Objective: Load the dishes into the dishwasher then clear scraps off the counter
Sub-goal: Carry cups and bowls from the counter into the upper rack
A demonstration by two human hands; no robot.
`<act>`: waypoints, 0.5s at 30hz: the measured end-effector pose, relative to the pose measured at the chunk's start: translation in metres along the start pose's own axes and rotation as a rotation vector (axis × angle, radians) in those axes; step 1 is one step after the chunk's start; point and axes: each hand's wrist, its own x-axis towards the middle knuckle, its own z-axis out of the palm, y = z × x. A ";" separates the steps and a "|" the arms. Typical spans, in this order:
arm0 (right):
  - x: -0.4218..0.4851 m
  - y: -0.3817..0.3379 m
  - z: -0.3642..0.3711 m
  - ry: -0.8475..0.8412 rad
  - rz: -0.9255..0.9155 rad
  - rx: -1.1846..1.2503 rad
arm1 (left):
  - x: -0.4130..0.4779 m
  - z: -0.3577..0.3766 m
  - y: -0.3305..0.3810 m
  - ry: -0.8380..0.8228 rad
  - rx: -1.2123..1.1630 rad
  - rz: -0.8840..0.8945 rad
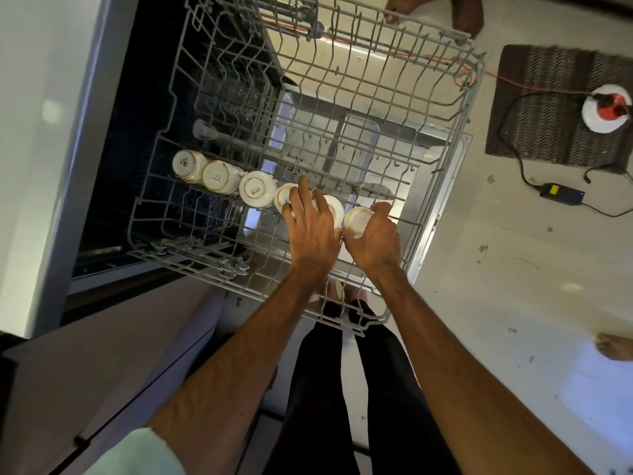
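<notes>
**Loading stage, seen from above.** The upper rack of the dishwasher is drawn out over the open door. Six cups stand in one row along its near side, bases up.

My right hand is curled round the sixth cup at the outer end of the row and seats it on the wires. My left hand lies with fingers spread and fairly straight across the fifth cup, its thumb side touching the fourth cup; it steadies and does not grasp.

**Progress.** I judge the cup row nearly full, while the rest of the rack holds nothing I can see. No plates or cutlery are loaded there. The counter scraps are out of view, so that half of the task appears not yet begun.

**Lettering.** The base of the third cup reads "SISTA". The fourth shows part of similar lettering. The first cup and second cup carry small red marks too small to read.
</notes>
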 end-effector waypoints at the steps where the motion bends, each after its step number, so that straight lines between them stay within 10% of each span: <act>1: -0.001 0.000 -0.001 0.002 -0.011 -0.007 | 0.000 0.001 -0.002 0.004 -0.025 0.007; 15: -0.028 0.002 -0.016 0.053 -0.103 0.061 | -0.023 -0.007 -0.011 0.062 -0.178 0.063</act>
